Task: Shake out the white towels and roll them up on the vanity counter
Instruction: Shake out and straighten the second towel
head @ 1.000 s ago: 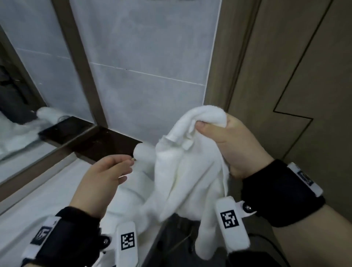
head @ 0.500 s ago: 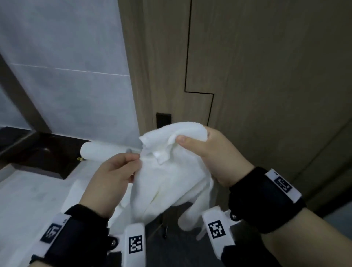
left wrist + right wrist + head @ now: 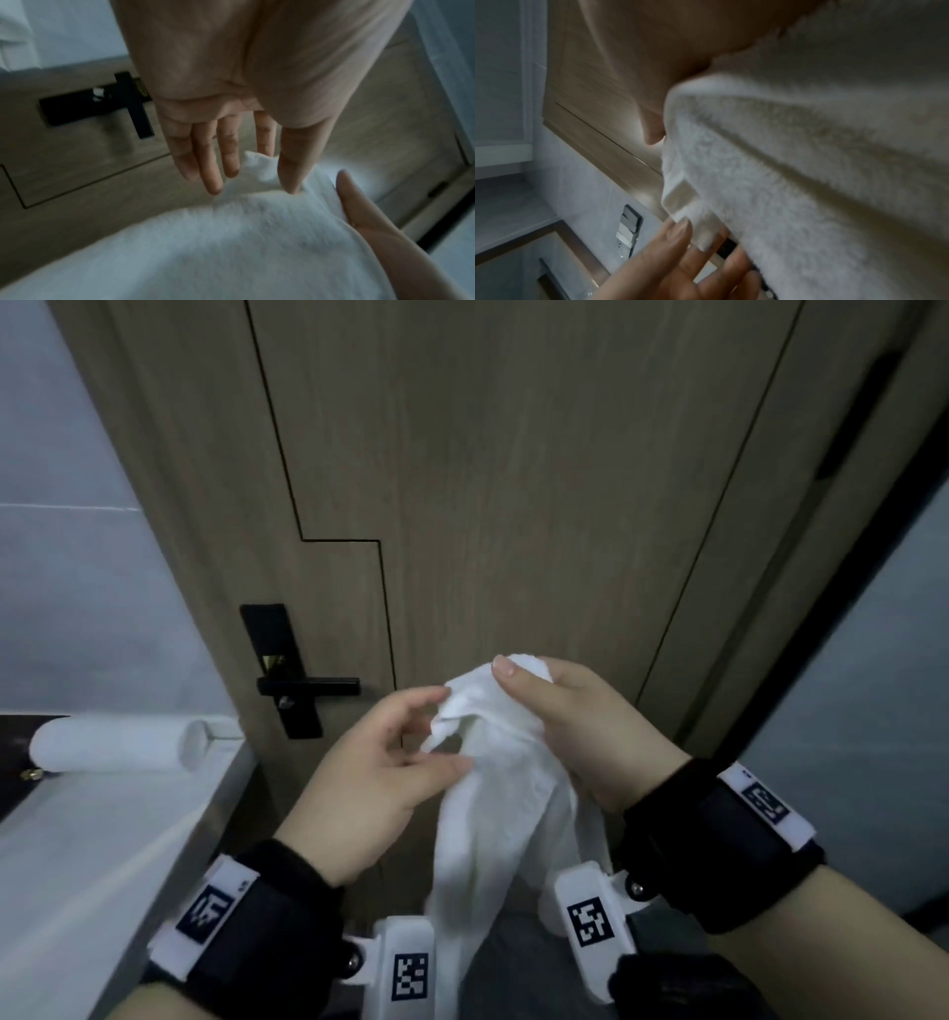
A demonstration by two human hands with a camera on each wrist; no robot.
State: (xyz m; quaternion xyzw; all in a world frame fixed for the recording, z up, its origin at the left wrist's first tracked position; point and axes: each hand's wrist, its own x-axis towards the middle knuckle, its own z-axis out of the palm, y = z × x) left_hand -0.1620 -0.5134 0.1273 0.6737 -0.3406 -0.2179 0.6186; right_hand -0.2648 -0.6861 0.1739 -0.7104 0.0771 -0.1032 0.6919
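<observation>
gripping the bunched top of the white towel in our right hand, thumb pressed over the cloth, we hold it up in front of the wooden door while the rest hangs down between our wrists. our left hand is spread, its fingertips just touching a loose corner. a rolled towel lies on the worktop at the left, near the black door handle.

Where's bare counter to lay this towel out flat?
The vanity counter shows bare white surface from the rolled towel at its back forward to the near edge, beside the door. The back is crowded by that roll. The right hand grips the towel.
</observation>
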